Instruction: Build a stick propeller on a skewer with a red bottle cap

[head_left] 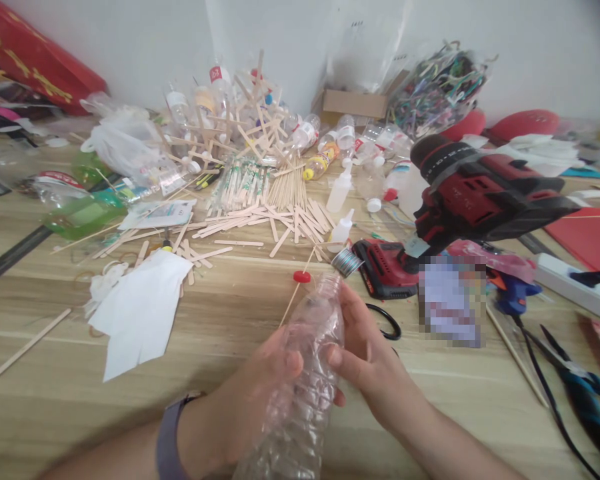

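Note:
Between my hands is a clear ribbed plastic bottle (303,413), tilted with its capless neck pointing away from me. My left hand (245,387) wraps the bottle's left side, its thumb lying on the ribs; a purple band circles that wrist. From the right, my right hand (370,357) grips the upper part near the shoulder, and some of its fingers are hidden behind the bottle. Just beyond the neck, a red bottle cap (302,276) sits on a thin wooden skewer (290,305).
A red and black cordless drill (480,193) stands at right, near pliers (575,380) and a power strip (575,287). Craft sticks (250,220) and several plastic bottles (345,133) are heaped at the back. White paper (143,313) lies at left.

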A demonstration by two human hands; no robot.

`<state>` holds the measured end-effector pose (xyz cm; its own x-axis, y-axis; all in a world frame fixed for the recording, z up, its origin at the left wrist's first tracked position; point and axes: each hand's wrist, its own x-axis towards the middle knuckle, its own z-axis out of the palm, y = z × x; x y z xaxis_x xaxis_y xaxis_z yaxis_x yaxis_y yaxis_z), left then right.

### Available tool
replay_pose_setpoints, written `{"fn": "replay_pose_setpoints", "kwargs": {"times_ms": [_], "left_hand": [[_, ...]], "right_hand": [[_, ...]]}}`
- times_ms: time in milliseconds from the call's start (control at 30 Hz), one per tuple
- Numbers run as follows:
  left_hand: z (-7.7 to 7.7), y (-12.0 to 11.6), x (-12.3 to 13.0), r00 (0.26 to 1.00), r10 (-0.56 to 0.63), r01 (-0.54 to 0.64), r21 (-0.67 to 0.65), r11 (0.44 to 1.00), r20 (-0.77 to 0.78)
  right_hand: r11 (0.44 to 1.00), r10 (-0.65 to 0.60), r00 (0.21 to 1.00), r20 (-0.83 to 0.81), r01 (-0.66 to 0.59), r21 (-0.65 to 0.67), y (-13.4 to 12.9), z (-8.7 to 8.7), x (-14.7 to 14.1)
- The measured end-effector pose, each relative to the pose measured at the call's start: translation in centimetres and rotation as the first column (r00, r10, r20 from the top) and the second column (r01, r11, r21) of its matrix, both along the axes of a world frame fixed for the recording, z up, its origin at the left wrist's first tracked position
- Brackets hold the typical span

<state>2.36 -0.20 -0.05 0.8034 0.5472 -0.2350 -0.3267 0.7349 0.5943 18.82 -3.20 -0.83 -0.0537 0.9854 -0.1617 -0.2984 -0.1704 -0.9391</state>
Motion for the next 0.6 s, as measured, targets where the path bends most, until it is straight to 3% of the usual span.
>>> {"fn": "replay_pose_setpoints", "kwargs": {"times_ms": [267,467,600], "left_hand": [[-0.68,-0.07,0.30,0.999,-0.035,0.037,-0.066,0.997,0.034],[-0.84,0.21,0.11,0.996,-0.075,0.081,-0.119,0.990,0.051],[-0.59,0.57,-0.23,0.995,-0.090,0.094,-0.154,0.984,0.036]], "right_hand": [[0.979,-0.173,0.980,0.102,0.159,0.130,-0.03,-0.15,-0.01],[0.995,-0.047,0.998,0.040,0.044,0.085,-0.06,-0.27,0.34],[0.993,-0.101,0.994,0.038,0.099,0.063,0.11,-0.26,0.54]]}}
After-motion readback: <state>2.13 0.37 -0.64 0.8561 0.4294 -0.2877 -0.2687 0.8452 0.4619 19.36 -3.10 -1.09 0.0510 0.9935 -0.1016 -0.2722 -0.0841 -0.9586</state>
